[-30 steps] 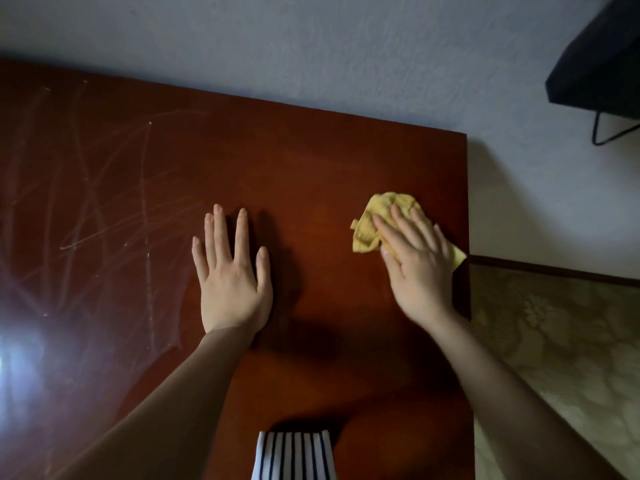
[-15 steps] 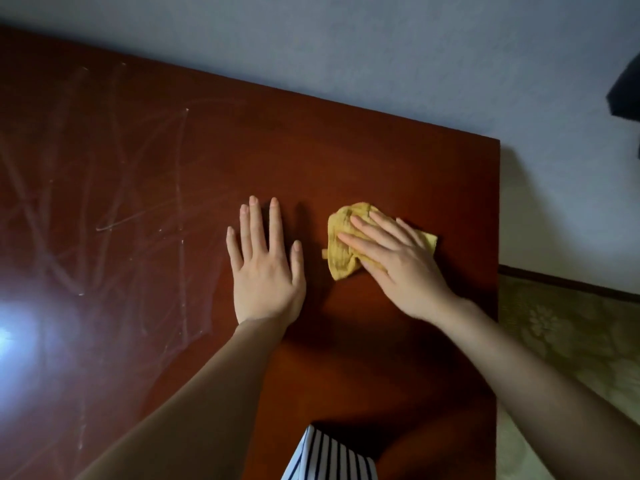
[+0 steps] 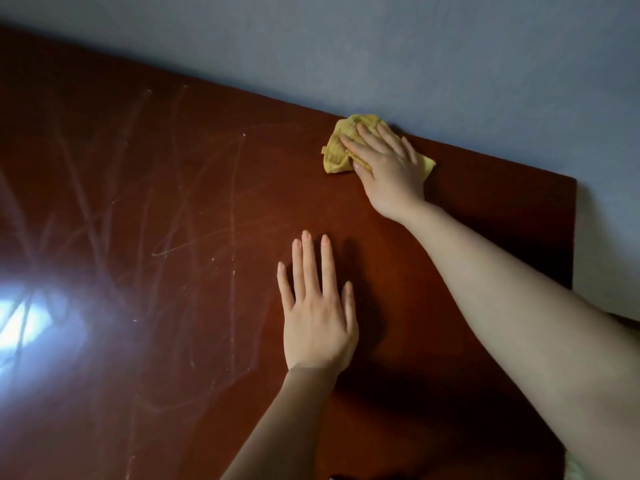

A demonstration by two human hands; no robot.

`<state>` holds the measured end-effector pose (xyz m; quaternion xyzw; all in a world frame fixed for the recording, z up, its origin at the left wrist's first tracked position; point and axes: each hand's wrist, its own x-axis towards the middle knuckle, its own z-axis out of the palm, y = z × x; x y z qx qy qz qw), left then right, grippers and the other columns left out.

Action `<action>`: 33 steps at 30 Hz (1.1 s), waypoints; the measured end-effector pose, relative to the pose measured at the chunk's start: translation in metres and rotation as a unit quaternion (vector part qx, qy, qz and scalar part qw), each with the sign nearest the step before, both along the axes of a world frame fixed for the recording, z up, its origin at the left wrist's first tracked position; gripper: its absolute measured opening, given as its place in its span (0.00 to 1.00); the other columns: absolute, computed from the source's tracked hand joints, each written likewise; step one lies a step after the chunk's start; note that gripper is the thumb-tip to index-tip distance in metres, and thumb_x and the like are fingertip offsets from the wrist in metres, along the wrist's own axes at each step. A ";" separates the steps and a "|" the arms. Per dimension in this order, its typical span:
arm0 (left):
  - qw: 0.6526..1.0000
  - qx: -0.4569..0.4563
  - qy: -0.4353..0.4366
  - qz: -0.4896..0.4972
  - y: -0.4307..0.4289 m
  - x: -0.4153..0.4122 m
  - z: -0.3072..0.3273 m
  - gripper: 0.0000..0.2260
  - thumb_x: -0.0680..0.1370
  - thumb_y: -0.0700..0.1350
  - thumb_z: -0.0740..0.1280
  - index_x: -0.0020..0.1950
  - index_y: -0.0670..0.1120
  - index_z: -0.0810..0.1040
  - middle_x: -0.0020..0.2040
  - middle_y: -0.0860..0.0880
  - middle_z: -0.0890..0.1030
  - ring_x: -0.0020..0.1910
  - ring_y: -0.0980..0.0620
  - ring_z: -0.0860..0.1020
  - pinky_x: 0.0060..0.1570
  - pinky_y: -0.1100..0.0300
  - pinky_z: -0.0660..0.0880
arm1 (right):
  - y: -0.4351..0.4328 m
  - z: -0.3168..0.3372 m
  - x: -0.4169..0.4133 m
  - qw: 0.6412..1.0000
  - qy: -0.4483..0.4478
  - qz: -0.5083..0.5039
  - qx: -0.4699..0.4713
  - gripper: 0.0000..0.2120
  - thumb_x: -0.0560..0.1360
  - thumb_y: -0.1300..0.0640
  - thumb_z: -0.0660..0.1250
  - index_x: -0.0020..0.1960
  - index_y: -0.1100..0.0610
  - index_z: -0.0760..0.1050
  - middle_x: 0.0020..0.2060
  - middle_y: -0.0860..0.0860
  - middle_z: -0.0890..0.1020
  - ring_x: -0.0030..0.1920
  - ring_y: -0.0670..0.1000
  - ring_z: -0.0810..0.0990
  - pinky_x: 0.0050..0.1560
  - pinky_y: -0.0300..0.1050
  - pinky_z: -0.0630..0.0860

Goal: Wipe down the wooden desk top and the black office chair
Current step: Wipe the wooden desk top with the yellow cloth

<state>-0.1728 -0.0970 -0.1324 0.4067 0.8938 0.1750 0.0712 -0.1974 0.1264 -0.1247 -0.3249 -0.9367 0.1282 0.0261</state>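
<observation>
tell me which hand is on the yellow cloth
The right hand, out by the wall, presses the yellow cloth; the left hand lies flat on the bare desk top.

The room is dim, and the one strong light shows as a blue-white glare patch on the glossy desk top (image 3: 485, 220) at the left edge, where it washes out the wood and picks out pale smear streaks. Soft dark shadows lie on the wood just right of the left hand (image 3: 317, 323) and towards the near right corner. The picture is slightly soft and grainy, and the desk's far edge slants across the wide-angle view.
</observation>
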 end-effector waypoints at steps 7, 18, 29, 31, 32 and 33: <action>1.000 -0.010 0.006 -0.010 0.002 -0.003 0.003 0.26 0.82 0.53 0.44 0.78 0.45 0.47 0.78 0.44 0.48 0.77 0.48 0.42 0.74 0.50 0.38 | -0.036 0.002 0.040 0.999 0.030 0.024 -0.024 0.20 0.81 0.52 0.57 0.72 0.41 0.64 0.74 0.44 0.63 0.75 0.49 0.56 0.73 0.49 0.47; 0.998 -0.004 0.002 -0.070 -0.004 0.000 0.012 0.25 0.81 0.54 0.42 0.77 0.50 0.53 0.78 0.47 0.51 0.77 0.50 0.45 0.74 0.53 0.37 | -0.144 0.009 0.169 0.998 0.064 0.007 -0.023 0.19 0.78 0.52 0.59 0.68 0.45 0.71 0.69 0.46 0.72 0.72 0.52 0.65 0.70 0.54 0.58; 0.998 -0.013 0.009 -0.069 0.001 0.001 0.012 0.24 0.81 0.53 0.44 0.75 0.49 0.63 0.76 0.48 0.60 0.77 0.47 0.51 0.74 0.51 0.41 | -0.064 0.007 0.257 0.997 0.074 0.026 -0.014 0.24 0.76 0.63 0.66 0.69 0.49 0.67 0.69 0.47 0.68 0.72 0.52 0.63 0.72 0.55 0.57; 0.998 -0.007 0.006 -0.066 0.002 0.000 0.011 0.23 0.81 0.53 0.46 0.74 0.49 0.64 0.76 0.47 0.61 0.77 0.47 0.52 0.74 0.50 0.42 | -0.037 0.007 0.246 0.997 0.073 -0.007 -0.004 0.22 0.77 0.62 0.64 0.69 0.50 0.68 0.69 0.48 0.69 0.72 0.53 0.63 0.72 0.55 0.56; 0.998 -0.005 0.005 -0.066 0.001 0.000 0.011 0.23 0.81 0.52 0.46 0.74 0.48 0.65 0.76 0.47 0.62 0.76 0.47 0.52 0.74 0.50 0.42 | -0.023 0.008 0.241 0.997 0.072 -0.024 -0.002 0.21 0.77 0.62 0.63 0.69 0.51 0.68 0.69 0.49 0.69 0.72 0.54 0.63 0.72 0.55 0.56; 0.998 -0.003 0.005 -0.065 0.001 0.000 0.011 0.23 0.81 0.52 0.46 0.74 0.48 0.65 0.75 0.47 0.62 0.76 0.46 0.53 0.74 0.50 0.42 | -0.009 0.008 0.236 0.996 0.074 -0.041 -0.005 0.21 0.78 0.62 0.62 0.70 0.51 0.69 0.70 0.50 0.69 0.73 0.54 0.63 0.72 0.56 0.55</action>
